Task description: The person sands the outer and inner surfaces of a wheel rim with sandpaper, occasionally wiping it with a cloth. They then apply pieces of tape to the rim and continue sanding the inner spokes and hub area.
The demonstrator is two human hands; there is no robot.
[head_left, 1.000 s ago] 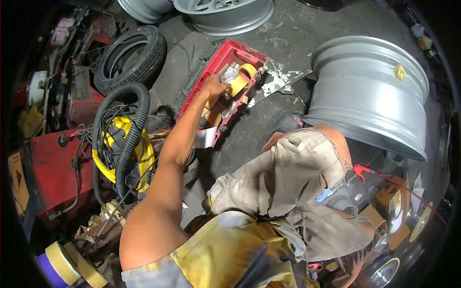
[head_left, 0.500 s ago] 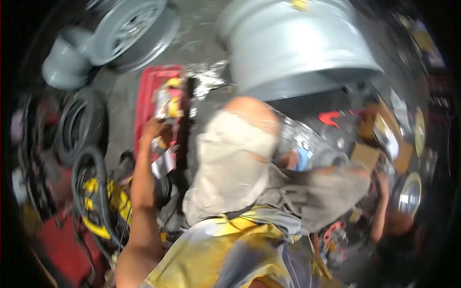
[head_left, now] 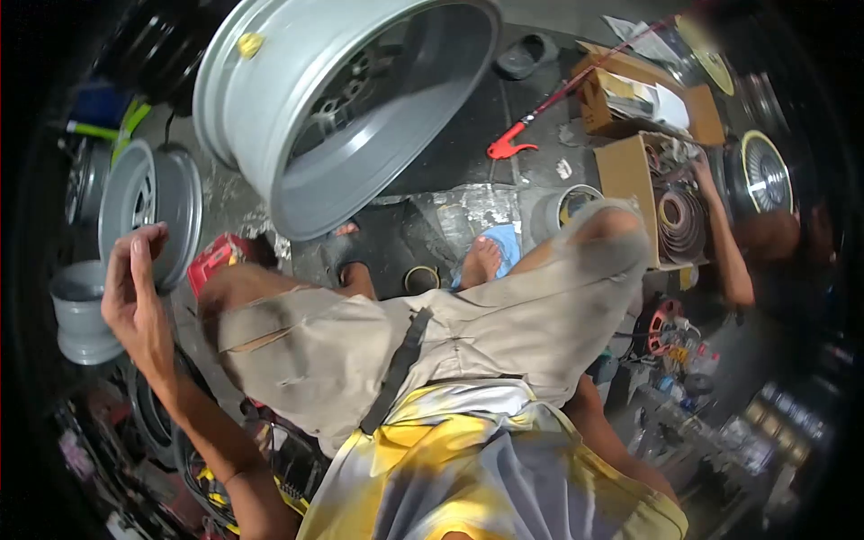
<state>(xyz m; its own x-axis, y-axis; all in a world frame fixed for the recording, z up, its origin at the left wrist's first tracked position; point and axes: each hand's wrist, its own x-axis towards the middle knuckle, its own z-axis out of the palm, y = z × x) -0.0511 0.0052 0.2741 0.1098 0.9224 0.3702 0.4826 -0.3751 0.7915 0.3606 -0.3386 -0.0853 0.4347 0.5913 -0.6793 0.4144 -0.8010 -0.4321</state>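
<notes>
My left hand (head_left: 137, 292) is raised at the left, its fingers loosely bent and apart, with nothing visible in them. Beside it stand a grey wheel rim (head_left: 184, 211) and a smaller grey rim (head_left: 83, 315). A red toolbox (head_left: 216, 261) shows partly past my left knee. My right upper arm (head_left: 621, 441) goes down behind my thigh, which hides the right hand. In front of me a large silver wheel rim (head_left: 243, 99) stands tilted, a yellow lump (head_left: 250, 45) stuck on its outer side. A blue cloth (head_left: 508, 245) lies under my right foot.
Another person's hand (head_left: 697, 164) reaches to a cardboard box (head_left: 623, 175) of coiled abrasive rolls (head_left: 681, 220). A second box (head_left: 598, 103) holds papers. A red air blow gun (head_left: 511, 144) lies on the floor with its hose. A yellow-edged ring (head_left: 421, 279) lies between my feet.
My left hand has left the red toolbox and risen. The view has turned, so the large rim now appears further left and the boxes higher. My knees are spread wider.
</notes>
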